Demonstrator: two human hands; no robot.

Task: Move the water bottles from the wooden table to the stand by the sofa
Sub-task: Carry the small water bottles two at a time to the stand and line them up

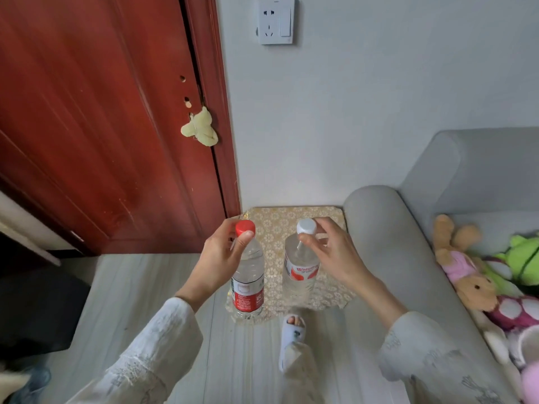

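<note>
Two clear water bottles stand upright over the stand, a small square top covered in gold flowered cloth beside the sofa arm. The red-capped bottle with a red label is at the stand's front left corner; my left hand grips its neck just under the cap. The white-capped bottle with a red and white label is nearer the stand's middle; my right hand pinches its neck and cap with fingertips. Whether either bottle's base rests on the cloth I cannot tell.
A grey sofa rises right of the stand, with several plush toys on its seat. A red-brown door stands at the left, a wall socket above. My slippered foot is on the pale floor before the stand.
</note>
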